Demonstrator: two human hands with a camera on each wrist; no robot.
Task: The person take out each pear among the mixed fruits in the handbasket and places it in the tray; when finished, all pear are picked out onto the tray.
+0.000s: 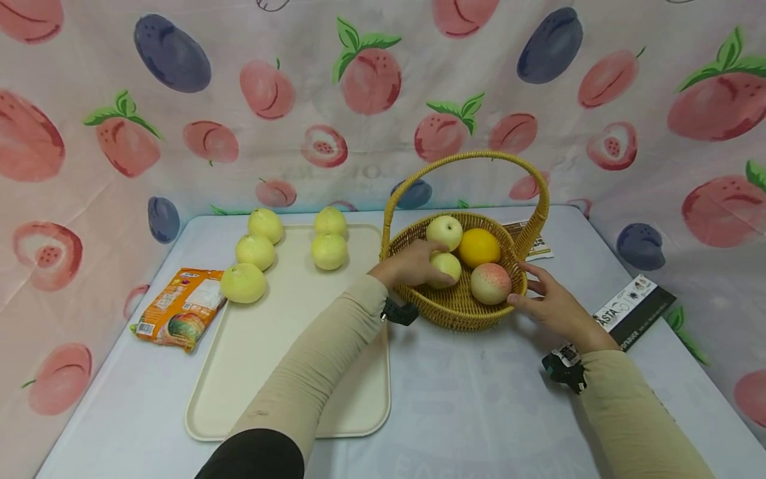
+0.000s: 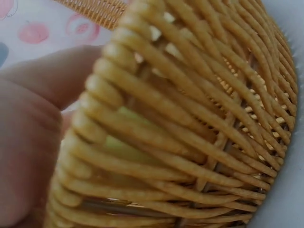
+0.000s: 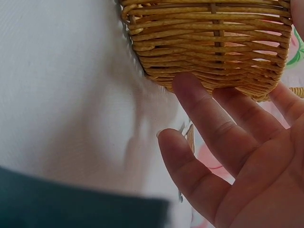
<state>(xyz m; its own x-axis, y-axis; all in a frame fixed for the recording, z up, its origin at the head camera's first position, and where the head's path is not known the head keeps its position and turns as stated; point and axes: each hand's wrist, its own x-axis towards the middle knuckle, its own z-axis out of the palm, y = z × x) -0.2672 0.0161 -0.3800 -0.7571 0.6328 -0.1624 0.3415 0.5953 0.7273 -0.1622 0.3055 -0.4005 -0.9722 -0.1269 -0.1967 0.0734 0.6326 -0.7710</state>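
My left hand (image 1: 413,263) grips a pale green fruit (image 1: 447,269) inside the wicker basket (image 1: 457,321); my right hand (image 1: 559,311), fingers apart, touches its side. The basket stands on a white table (image 1: 479,399) before fruit-printed cloth (image 1: 383,143).

Wht tbl (image 1: 479,399) w/ tray (image 1: 263,339), basket (image 1: 461,322), orange pkt (image 1: 182,303), blk/wht pack (image 1: 645,318).

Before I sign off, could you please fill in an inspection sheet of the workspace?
Surface: white table, cream tray.
Job's things: wicker basket with two green fruits, yellow fruit, peach; five more green fruits at the tray.
Clutter: orange packet left of tray; box right of basket; printed item behind basket.
Hands: left hand grips nearer green fruit in basket; right hand touches basket's side.
Cables: nothing seen.
Surroundings: fruit-print cloth behind.
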